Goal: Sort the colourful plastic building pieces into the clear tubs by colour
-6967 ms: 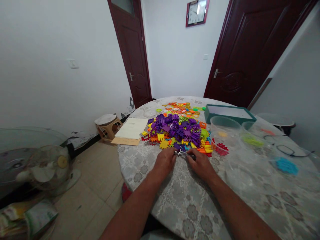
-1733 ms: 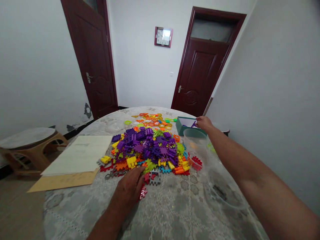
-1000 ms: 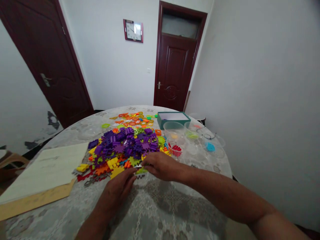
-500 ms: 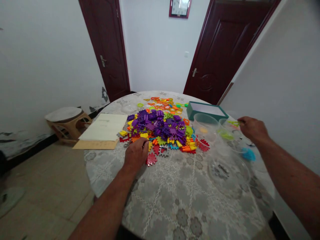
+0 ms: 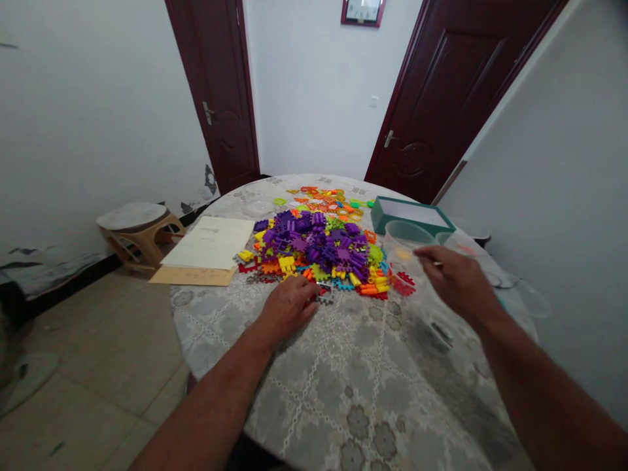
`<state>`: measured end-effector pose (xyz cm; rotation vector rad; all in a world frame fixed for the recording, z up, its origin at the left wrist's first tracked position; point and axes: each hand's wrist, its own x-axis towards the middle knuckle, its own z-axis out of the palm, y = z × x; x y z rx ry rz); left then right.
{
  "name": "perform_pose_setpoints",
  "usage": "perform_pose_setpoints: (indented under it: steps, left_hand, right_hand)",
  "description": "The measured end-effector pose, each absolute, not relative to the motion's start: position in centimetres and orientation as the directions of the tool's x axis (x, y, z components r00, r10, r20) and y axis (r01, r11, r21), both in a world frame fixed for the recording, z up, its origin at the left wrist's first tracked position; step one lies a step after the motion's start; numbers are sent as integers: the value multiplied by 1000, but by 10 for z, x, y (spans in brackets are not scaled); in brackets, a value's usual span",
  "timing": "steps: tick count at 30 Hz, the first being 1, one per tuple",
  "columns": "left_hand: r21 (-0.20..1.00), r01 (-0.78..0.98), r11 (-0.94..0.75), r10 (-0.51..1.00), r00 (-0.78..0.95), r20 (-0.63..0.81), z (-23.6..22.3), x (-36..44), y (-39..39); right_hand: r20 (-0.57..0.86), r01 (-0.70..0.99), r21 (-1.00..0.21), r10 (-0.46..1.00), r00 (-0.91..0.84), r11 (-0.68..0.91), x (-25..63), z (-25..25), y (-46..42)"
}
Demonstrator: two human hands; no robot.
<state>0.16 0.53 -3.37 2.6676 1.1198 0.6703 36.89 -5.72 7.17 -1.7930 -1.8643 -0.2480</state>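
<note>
My left hand [image 5: 289,304] rests at the front edge of a pile of interlocking plastic toy pieces [image 5: 314,245], mostly purple on top. Its fingers curl down over red pieces beside a grey square piece [image 5: 326,296]; what lies under them is hidden. My right hand [image 5: 454,278] hovers above the clear plastic containers at the right, thumb and fingers pinched together. A small pale spot shows at the pinch, too small to name. Close by its fingertips stands a clear tub [image 5: 405,230] with something yellow inside, and red pieces [image 5: 403,284] show in a clear container.
A green box [image 5: 412,214] stands behind the tubs. Flat orange and yellow pieces [image 5: 324,197] spread behind the pile. At the left lie white paper [image 5: 213,242] and a brown sheet [image 5: 191,277]. A stool [image 5: 140,239] stands beyond the patterned tablecloth [image 5: 314,386].
My right hand has come left from the far-right container, and the yellow-green piece at its fingers no longer shows. My left hand has shifted right, covering the red square piece's place.
</note>
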Motion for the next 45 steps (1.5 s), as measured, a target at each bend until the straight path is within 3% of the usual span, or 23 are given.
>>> perform_pose_setpoints:
  steps: [3,5,10,16,22,26,31,35,39,43,45]
  left_hand:
    - [284,641,-713,701,636,323,-35,7,4]
    - [284,640,-714,700,633,332,-36,9,5]
    - [263,636,-725,688,650,324,-38,13,6]
    - [240,633,-736,675,662,325,-42,16,9]
    - [246,556,-794,604,675,425,-46,15,14]
    - [236,510,-827,556,681,476,-45,14,19]
    - [256,456,-852,521,691,501,-40,15,20]
    - [308,430,-849,526,622,580,-38,9,21]
    - [418,542,-729,663,405,629,-31,-3,23]
    - [710,581,-398,875,9,484,-15,-20,28]
    - [785,549,-287,924,-58,379,-8,-29,32]
  right_hand:
    - [337,893,-352,928,-158,279,290,45,-80]
    - [250,874,-390,947,-204,291,253,23,-86]
    - [136,923,-315,973,-187,221,217,-18,-74]
    - [157,940,-265,971,-179,216,210,-35,-65]
    - [291,866,-461,955,-57,192,214,-42,-66]
    - [298,810,-564,955,17,161,218,-45,-59]
    - [288,820,-528,955,-71,220,222,-40,-58]
    - [401,839,-449,909,-118,307,231,-18,-72]
    - [602,878,-336,794,-76,339,259,27,-100]
    - [656,933,-332,745,122,139,307,55,-131]
    - [658,961,-271,740,141,58,333,52,-141]
